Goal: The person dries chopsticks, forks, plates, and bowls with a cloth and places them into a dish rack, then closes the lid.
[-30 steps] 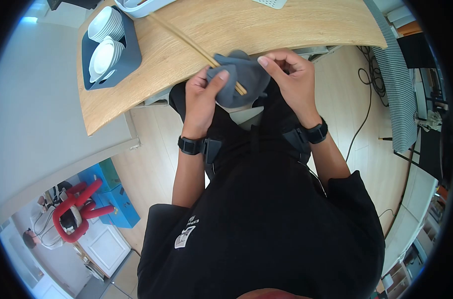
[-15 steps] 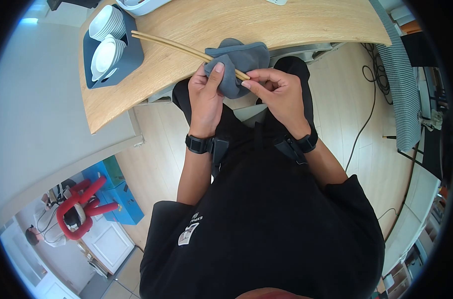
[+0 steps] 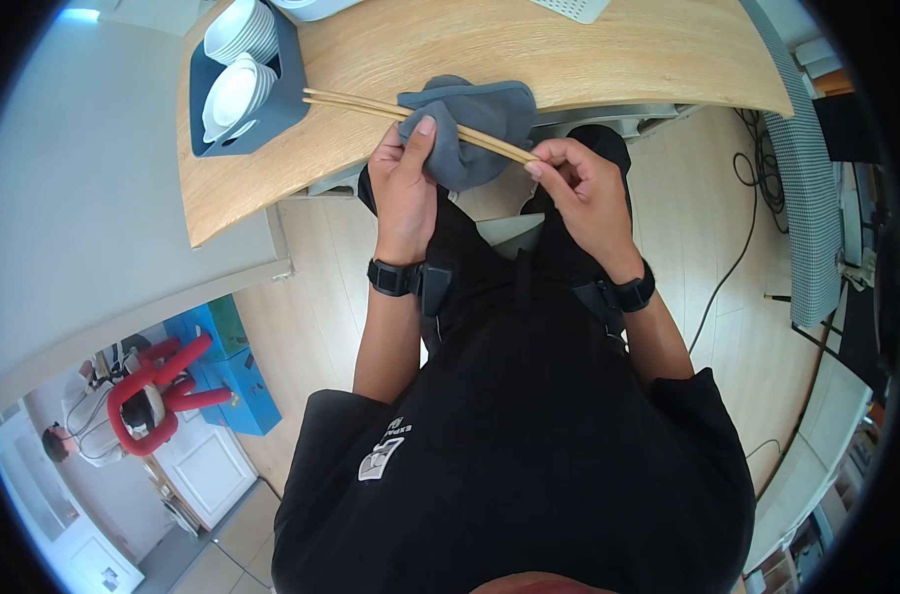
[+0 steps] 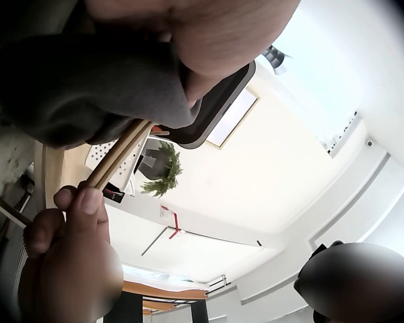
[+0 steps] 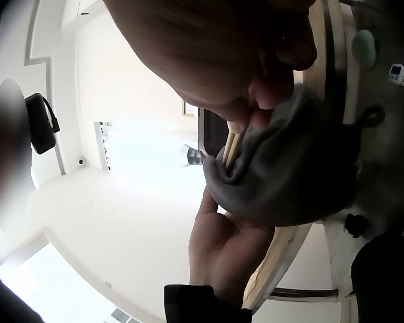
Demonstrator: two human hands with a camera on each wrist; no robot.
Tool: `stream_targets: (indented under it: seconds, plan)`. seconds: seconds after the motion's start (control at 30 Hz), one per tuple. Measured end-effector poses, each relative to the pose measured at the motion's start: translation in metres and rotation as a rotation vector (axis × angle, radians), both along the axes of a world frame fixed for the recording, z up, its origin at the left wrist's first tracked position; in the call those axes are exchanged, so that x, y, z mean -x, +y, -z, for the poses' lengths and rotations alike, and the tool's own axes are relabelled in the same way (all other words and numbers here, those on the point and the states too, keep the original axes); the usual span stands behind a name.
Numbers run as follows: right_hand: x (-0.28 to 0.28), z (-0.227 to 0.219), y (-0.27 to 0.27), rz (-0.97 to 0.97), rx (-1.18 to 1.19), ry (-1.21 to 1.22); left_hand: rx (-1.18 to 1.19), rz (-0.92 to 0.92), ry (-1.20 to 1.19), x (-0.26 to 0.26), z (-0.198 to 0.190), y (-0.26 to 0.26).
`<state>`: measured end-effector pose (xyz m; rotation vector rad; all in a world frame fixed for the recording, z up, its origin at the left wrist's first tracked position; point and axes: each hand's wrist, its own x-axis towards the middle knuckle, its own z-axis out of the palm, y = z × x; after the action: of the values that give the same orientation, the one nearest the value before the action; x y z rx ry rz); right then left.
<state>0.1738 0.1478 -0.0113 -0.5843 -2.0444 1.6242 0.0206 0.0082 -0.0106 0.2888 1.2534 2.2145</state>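
Observation:
In the head view, the left hand (image 3: 407,198) grips a grey cloth (image 3: 475,114) folded around a pair of light wooden chopsticks (image 3: 356,103), thumb on top. The right hand (image 3: 591,203) pinches the chopsticks' near ends between thumb and fingers, to the right of the cloth. Their other ends point left over the table, slightly apart. From the left wrist, the chopsticks (image 4: 118,156) run out of the cloth (image 4: 87,87) to the right hand's fingertips. The right wrist view shows the cloth (image 5: 289,168) resting over the left hand (image 5: 229,249).
A blue-grey bin (image 3: 290,109) holding stacked white bowls (image 3: 240,91) stands at the left of the wooden table (image 3: 668,59). White trays (image 3: 579,8) lie at its far edge. Cables (image 3: 762,178) hang at the right; blue boxes (image 3: 242,391) stand on the floor at lower left.
The right hand went from the cloth's edge to the chopsticks' near ends, then moved right with them. The chopsticks slid right through the cloth and now lie flatter, their far ends slightly spread.

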Motion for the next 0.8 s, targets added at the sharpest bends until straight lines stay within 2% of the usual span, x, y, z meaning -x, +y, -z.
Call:
stream_targets:
  seconds: [0.07, 0.17, 0.27, 0.47, 0.6, 0.7, 0.77, 0.8]
  plan:
    - [-0.01, 0.004, 0.009, -0.016, 0.013, -0.009, 0.005, -0.022, 0.007, 0.004, -0.001, -0.002]
    - [-0.024, 0.014, 0.021, -0.018, 0.212, -0.049, 0.037, -0.055, 0.033, 0.01, 0.005, -0.005]
    - [-0.022, 0.013, 0.019, -0.008, 0.265, -0.05, 0.022, -0.072, 0.029, 0.022, 0.002, -0.015]
    - [-0.026, 0.014, 0.023, 0.007, 0.345, -0.042, 0.024, -0.083, 0.037, 0.021, 0.0, -0.018]
    - [-0.027, 0.014, 0.022, -0.001, 0.317, -0.038, 0.028, -0.105, 0.061, 0.022, 0.003, -0.02]
    - [-0.026, -0.002, 0.021, 0.117, 0.195, 0.039, -0.011, -0.161, 0.029, 0.027, 0.0, -0.025]
    - [-0.027, -0.03, 0.025, 0.099, -0.216, 0.198, -0.046, -0.204, -0.019, 0.031, -0.003, -0.031]
    - [-0.029, -0.044, 0.025, 0.114, -0.218, 0.195, -0.047, -0.189, -0.02, 0.034, -0.002, -0.035]
